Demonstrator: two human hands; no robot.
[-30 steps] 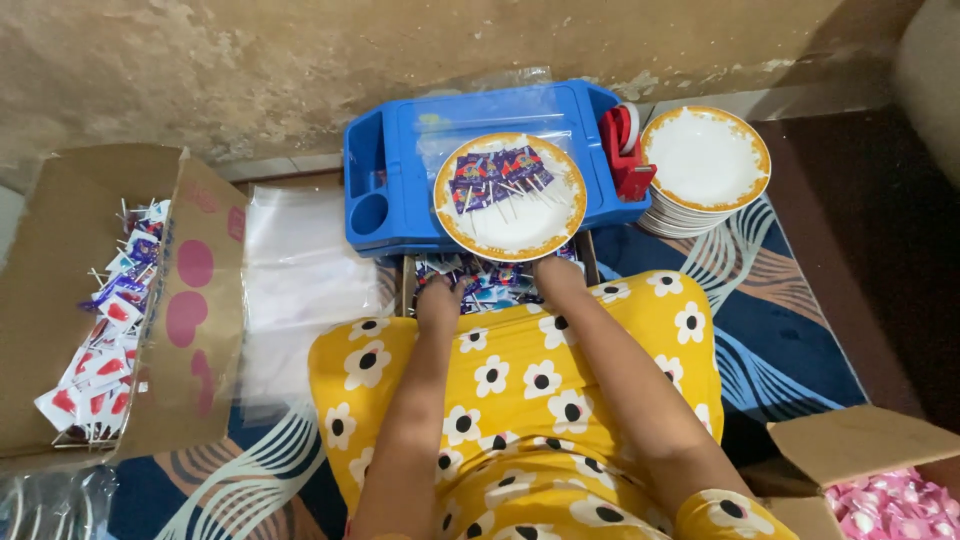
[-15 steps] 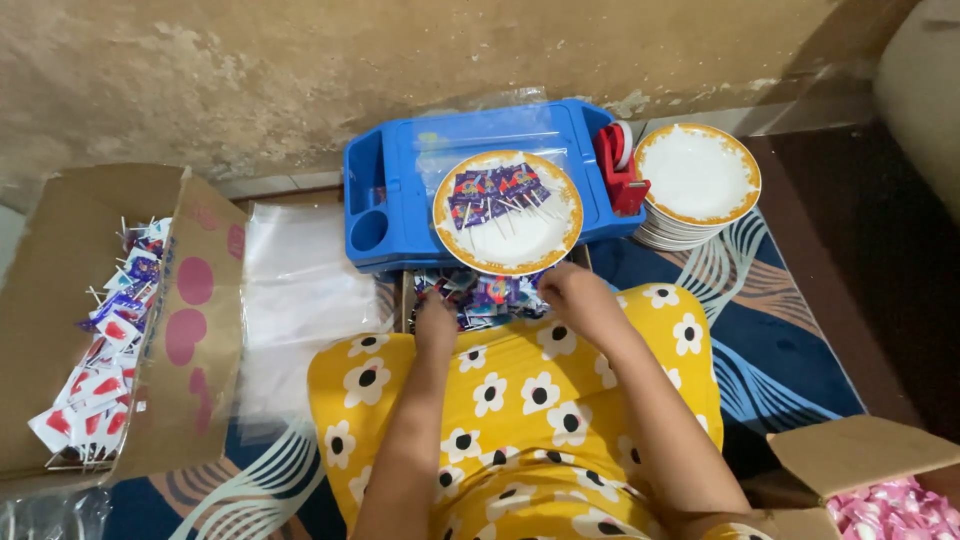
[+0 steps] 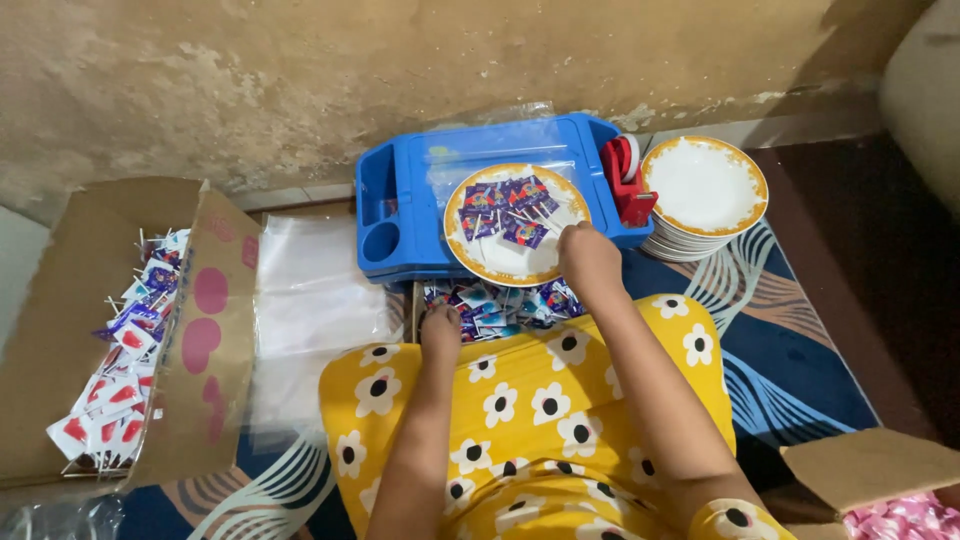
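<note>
Right hand [image 3: 588, 255] at plate [image 3: 470, 200] rim, grip unclear; left hand [image 3: 440, 330] fingers hidden among light, slippery sachets [image 3: 490, 305] below plate; pinch edges.

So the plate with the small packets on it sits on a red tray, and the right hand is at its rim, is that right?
Not quite: the tray is blue, not red, as the head view shows. The plate with the small packets does sit on it, and the right hand is at its rim.

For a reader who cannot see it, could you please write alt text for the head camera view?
A person in a yellow flowered garment rests the right hand on a gold-rimmed plate of small packets atop a blue tray, while the left hand touches a pile of packets below. A stack of plates stands right, a cardboard box left.
</note>
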